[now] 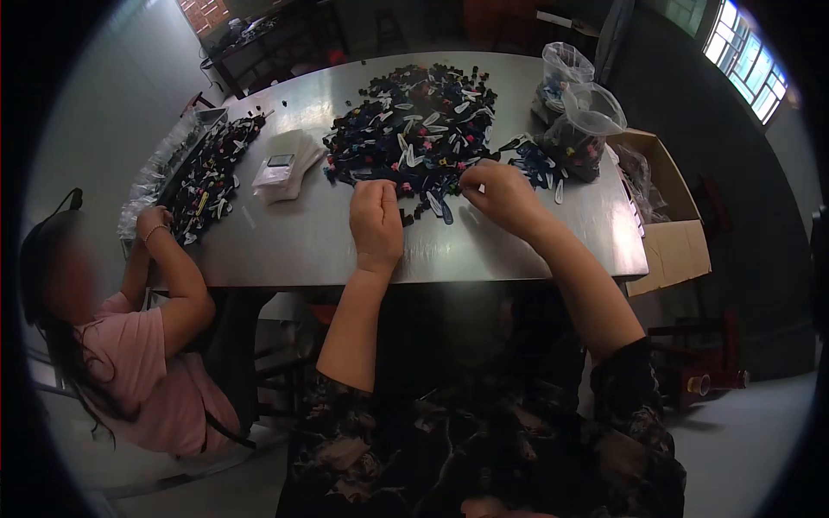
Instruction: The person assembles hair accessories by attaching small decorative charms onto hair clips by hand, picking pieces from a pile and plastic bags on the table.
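A large heap of small hair clips (423, 129), mostly dark with silver, pink and yellow ones mixed in, lies on the metal table. At its near edge is my left hand (377, 220), fingers curled closed; whatever they may hold is hidden. My right hand (505, 198) is closed in a pinch at the heap's near right edge, and what lies between its fingertips is too small to name. Between the two hands a few loose clips (436, 205) rest on the table, apart from the main heap.
Left of the heap stands a stack of clear plastic bags (289, 168). A co-worker (155, 345) sits at the left by a second clip pile (207, 173) and a tray of filled bags (155, 177). Two open bags (583, 129) stand right; beyond the edge is a cardboard box (678, 246).
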### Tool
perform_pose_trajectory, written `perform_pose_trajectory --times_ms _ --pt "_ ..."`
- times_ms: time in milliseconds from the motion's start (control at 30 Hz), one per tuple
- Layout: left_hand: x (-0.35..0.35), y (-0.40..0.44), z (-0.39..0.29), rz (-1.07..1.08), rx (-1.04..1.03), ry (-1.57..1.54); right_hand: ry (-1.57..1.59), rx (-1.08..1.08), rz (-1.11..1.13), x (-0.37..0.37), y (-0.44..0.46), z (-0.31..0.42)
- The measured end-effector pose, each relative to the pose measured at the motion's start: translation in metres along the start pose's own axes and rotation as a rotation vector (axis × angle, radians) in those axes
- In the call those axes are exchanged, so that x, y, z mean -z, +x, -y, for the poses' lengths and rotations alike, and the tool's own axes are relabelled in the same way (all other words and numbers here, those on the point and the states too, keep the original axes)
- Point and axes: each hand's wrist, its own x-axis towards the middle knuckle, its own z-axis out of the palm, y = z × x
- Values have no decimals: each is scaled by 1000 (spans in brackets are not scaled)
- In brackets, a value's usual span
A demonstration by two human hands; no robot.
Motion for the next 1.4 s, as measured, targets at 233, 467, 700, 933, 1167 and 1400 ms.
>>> perform_pose_trajectory --times_ms 233,467,700,933,1167,1400 --pt "7 -4 -24 338 239 190 -214 -123 -5 -33 1 1" --pt "-5 -5 -1 367 -140 35 -59 -48 -120 -32 -6 -15" --pt "-1 -4 -5 254 -59 -32 225 -119 -267 -25 -5 -15" --pt "0 -4 -12 313 -68 11 87 -72 -630 66 -8 -16" --pt "-3 -6 -6 209 16 -30 -380 -190 -793 164 9 -85" --pt "-2 -3 8 42 132 17 257 -120 -169 36 -1 -6"
